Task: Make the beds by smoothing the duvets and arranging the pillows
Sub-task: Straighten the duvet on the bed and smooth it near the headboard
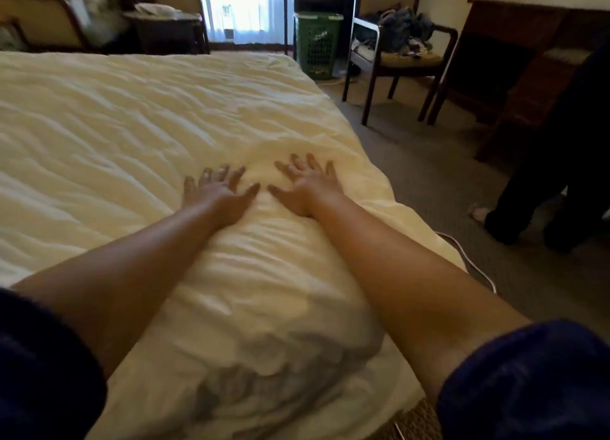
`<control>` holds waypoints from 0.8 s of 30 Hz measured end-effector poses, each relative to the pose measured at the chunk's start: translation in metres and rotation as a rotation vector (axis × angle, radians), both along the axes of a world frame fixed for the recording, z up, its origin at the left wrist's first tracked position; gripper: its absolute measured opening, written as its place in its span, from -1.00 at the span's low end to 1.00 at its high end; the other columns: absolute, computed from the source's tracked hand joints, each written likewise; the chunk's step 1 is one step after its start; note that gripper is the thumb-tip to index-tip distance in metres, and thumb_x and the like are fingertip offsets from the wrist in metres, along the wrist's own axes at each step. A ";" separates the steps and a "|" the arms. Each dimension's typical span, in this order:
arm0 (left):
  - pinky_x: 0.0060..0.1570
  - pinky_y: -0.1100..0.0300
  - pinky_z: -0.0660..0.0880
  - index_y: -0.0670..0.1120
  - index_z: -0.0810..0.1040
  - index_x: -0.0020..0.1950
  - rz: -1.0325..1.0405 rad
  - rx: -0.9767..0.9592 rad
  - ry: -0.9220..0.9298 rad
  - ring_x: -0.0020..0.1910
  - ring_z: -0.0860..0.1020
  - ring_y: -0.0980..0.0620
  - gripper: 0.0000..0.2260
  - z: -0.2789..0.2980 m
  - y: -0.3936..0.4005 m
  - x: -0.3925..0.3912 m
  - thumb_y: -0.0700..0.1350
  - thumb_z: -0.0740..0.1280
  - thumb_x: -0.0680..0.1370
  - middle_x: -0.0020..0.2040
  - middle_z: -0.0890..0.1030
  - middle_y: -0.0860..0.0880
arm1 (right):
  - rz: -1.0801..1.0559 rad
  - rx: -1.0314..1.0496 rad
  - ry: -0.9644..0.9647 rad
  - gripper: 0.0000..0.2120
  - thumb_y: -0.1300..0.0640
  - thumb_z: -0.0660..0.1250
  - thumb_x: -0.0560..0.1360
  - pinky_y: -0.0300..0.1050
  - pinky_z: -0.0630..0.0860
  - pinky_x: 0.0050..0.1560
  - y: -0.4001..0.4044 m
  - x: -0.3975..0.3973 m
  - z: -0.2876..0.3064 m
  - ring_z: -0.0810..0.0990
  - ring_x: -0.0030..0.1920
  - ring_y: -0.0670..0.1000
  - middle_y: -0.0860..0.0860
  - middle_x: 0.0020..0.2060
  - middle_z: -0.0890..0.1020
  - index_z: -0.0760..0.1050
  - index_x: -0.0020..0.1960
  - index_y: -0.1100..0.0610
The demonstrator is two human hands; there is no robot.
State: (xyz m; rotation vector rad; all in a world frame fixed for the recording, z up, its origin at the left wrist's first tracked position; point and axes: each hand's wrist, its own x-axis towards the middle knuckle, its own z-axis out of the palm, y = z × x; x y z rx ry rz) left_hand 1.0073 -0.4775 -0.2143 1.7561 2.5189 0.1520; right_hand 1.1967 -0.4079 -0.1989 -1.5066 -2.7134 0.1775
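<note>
A: Where is the left hand (216, 194) just now?

B: Flat on the cream duvet (138, 123), fingers spread, gripping nothing; the cloth to its left is a wide field of ripples; just ahead of its fingertips the cover puffs up in a soft mound.

A: And the right hand (305, 187)?

B: Just beside it, thumbs nearly meeting, also splayed open and pressed palm-down; to its right the duvet rolls off the bed's edge toward the carpet (429, 162).

A: So how should the smoothing go?

B: I judge it best to keep both palms flat and sweep outward from the mound, left hand into the ripples, right hand to the edge; light, even pressure; pinching would only raise new folds.

A: Pillows?

B: None that I can make out; a bulge under the forearms may be one, but I cannot tell.
</note>
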 end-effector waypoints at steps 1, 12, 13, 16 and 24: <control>0.56 -0.26 -0.08 0.23 0.04 0.65 0.003 0.009 -0.017 0.66 0.01 -0.08 -0.31 -0.016 -0.001 -0.005 0.47 -0.05 0.57 0.69 0.03 0.08 | -0.039 -0.006 -0.016 -0.22 -0.53 -0.05 0.56 0.29 -0.24 0.61 0.006 -0.001 -0.006 -0.17 0.69 0.09 -0.10 0.70 -0.09 -0.07 0.69 -0.24; 0.58 -0.19 -0.06 0.18 -0.04 0.67 0.154 0.006 -0.015 0.65 0.03 -0.15 -0.15 -0.011 -0.102 0.009 0.57 -0.17 0.47 0.68 0.05 -0.09 | -0.537 -0.046 0.103 -0.13 -0.45 -0.06 0.58 0.35 0.00 0.58 0.010 0.019 -0.007 -0.01 0.66 0.25 0.15 0.69 -0.01 -0.05 0.71 0.05; 0.55 -0.16 0.05 0.18 0.08 0.66 0.159 -0.020 0.004 0.61 0.13 -0.15 -0.15 -0.006 -0.109 0.005 0.58 -0.15 0.46 0.65 0.17 -0.09 | -0.498 -0.003 0.108 -0.16 -0.42 -0.04 0.59 0.37 -0.02 0.58 0.005 0.012 -0.005 -0.01 0.66 0.24 0.15 0.69 0.01 -0.03 0.71 0.05; 0.29 -0.08 0.36 0.11 0.57 0.29 0.176 0.057 -0.017 0.37 0.45 -0.17 -0.35 0.023 -0.093 -0.035 0.51 0.03 0.52 0.35 0.56 -0.06 | -0.207 0.103 0.075 -0.22 -0.43 -0.01 0.60 0.39 -0.20 0.59 -0.011 -0.041 0.004 -0.10 0.68 0.16 0.07 0.70 0.01 0.00 0.70 -0.07; 0.56 -0.21 -0.03 0.19 0.13 0.64 0.261 0.118 -0.058 0.65 0.02 -0.02 -0.39 -0.027 -0.050 -0.179 0.36 0.04 0.62 0.68 0.07 0.05 | 0.116 0.083 -0.076 -0.14 -0.57 -0.10 0.52 0.43 -0.38 0.52 -0.001 -0.204 -0.019 -0.23 0.68 0.08 -0.09 0.70 -0.09 -0.11 0.70 -0.18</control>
